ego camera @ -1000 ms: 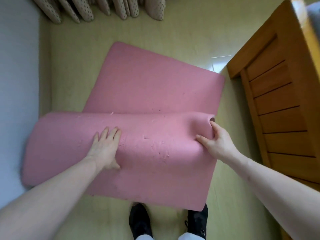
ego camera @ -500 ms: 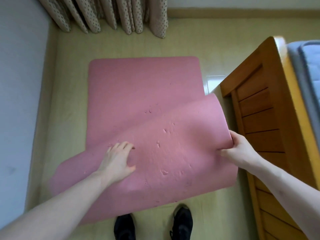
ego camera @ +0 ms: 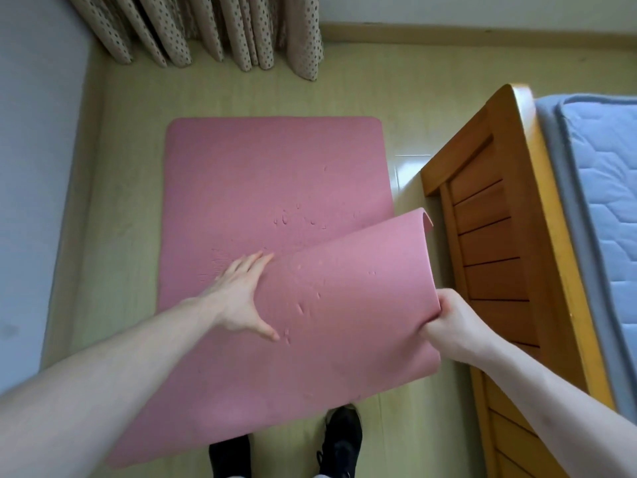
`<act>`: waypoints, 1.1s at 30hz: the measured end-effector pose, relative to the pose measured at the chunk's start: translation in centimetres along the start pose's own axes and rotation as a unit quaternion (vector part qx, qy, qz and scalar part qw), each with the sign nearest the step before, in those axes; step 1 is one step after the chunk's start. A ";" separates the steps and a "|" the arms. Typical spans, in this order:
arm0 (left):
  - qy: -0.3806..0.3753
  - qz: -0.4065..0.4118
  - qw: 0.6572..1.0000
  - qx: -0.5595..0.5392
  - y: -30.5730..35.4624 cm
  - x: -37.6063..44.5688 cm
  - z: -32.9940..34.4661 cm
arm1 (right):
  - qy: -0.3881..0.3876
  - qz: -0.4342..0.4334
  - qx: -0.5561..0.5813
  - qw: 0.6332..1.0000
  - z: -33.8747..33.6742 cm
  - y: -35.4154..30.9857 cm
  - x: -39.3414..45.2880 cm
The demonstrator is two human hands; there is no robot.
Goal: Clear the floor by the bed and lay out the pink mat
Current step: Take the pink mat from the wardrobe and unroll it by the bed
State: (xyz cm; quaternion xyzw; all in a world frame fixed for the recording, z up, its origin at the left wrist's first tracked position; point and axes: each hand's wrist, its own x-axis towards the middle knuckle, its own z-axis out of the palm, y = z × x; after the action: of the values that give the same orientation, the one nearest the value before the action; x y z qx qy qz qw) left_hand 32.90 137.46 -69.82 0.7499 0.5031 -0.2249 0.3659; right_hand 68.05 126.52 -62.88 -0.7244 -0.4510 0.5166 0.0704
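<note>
- The pink mat [ego camera: 275, 188] lies lengthwise on the pale wooden floor [ego camera: 396, 94]; its far half is flat, while the near right part is lifted and curls over, with a rolled lip at its top corner.
- The right hand [ego camera: 451, 326] has its grip clamped on the mat's raised right edge.
- The left hand [ego camera: 241, 298] rests flat on the mat with fingers spread and the grip apart, at the line where the lifted part begins.
- The wooden bed frame [ego camera: 499, 257] stands just beside the mat's right edge; the curled corner nearly touches its slatted panel, leaving only a thin strip of floor between.
- A quilted blue mattress [ego camera: 610, 208] sits in the frame, cut off at the right border.
- A wall [ego camera: 31, 167] runs along the left, with a band of bare floor between it and the mat.
- Dotted curtains [ego camera: 206, 29] hang past the far end, with clear floor between them and the mat.
- Two black shoes [ego camera: 341, 439] stand at the near edge; the left one is partly cut off below.
- The left forearm hides the mat's near left corner.
</note>
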 end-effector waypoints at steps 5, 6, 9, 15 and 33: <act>-0.057 0.042 0.996 0.055 1.8 -0.6 1.6 | -0.037 0.029 -0.081 0.996 0.6 3.8 -1.3; -0.061 0.054 0.995 0.064 2.1 -0.7 2.3 | -0.041 0.028 -0.086 0.995 0.9 4.1 -1.5; -0.093 0.057 0.992 0.063 2.8 -1.3 4.0 | -0.026 0.002 -0.078 0.997 2.0 3.7 -2.9; -0.062 0.042 0.997 0.006 2.6 -1.5 3.1 | 0.009 -0.158 -0.107 0.982 3.8 1.6 -5.7; 0.042 0.069 0.990 0.118 7.6 -11.1 1.3 | 0.033 -0.147 -0.038 0.988 3.5 -0.9 -10.5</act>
State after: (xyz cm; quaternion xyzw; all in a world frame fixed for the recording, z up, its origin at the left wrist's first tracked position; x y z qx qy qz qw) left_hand 35.62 128.17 -60.40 0.8294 0.4354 -0.2253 0.2678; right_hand 64.07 118.19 -56.78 -0.6691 -0.5695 0.4586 0.1330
